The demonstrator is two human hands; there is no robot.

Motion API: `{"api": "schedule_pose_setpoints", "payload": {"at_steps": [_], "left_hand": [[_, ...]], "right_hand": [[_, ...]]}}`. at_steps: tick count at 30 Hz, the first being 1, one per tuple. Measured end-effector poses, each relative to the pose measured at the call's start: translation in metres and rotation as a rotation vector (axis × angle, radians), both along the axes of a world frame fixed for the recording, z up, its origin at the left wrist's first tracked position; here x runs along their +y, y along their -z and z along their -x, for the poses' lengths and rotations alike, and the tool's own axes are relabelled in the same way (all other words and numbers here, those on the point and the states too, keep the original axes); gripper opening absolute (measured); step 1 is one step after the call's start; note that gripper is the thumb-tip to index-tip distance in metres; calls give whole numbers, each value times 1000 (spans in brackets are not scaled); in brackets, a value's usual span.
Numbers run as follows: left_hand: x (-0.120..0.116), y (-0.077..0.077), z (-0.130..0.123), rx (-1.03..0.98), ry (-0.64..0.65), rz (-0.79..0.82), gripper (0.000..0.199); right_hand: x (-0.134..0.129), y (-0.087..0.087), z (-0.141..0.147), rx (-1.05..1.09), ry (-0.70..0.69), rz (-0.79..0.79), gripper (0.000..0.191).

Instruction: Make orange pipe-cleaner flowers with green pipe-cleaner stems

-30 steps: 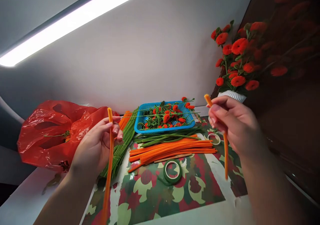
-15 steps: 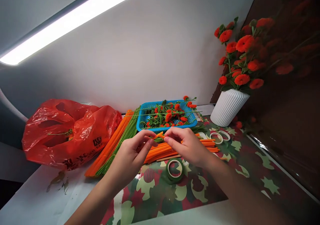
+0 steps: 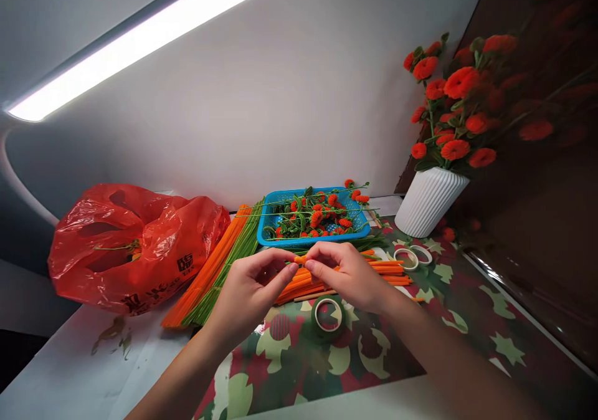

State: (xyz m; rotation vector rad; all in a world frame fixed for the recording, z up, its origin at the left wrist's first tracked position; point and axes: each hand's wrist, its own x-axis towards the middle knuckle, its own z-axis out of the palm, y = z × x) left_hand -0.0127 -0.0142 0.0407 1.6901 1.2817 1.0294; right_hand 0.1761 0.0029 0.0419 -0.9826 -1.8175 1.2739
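Between my two hands, over the mat's far half, is a short orange pipe cleaner. My left hand pinches one end between thumb and forefinger. The other end is pinched the same way by my right hand. Most of the piece is covered by the fingertips. Below and behind the hands lies a pile of orange pipe cleaners. A roll of green floral tape lies on the camouflage-patterned mat nearer to me.
A blue basket of small orange flowers and green stems stands behind the hands. Left are bundles of orange and green pipe cleaners, then a red plastic bag. A white vase with orange flowers and tape rings are right.
The fingertips of both hands have drawn closer together, and less of the orange pipe cleaner shows between them. The whole view has shifted slightly.
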Motion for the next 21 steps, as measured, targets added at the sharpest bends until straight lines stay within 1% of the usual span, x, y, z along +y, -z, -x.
{"api": "schedule_pose_setpoints", "payload": {"at_steps": [7, 10, 13, 16, 19, 21], "left_hand": [[-2, -4, -4, -103, -6, 79, 21], [-2, -5, -5, -124, -8, 72, 20], [-1, -3, -5, -102, 11, 57, 20], [0, 0, -3, -36, 29, 10, 21], [-1, -1, -3, 60, 54, -98, 19], [-1, -3, -3, 120, 76, -174, 17]], "right_hand": [[2, 4, 0, 31, -33, 58, 23], [2, 4, 1, 40, -45, 70, 24], [2, 5, 1, 62, -61, 97, 27], [6, 7, 0, 161, -138, 207, 31], [12, 11, -2, 244, -256, 367, 35], [16, 13, -4, 268, -319, 426, 36]]}}
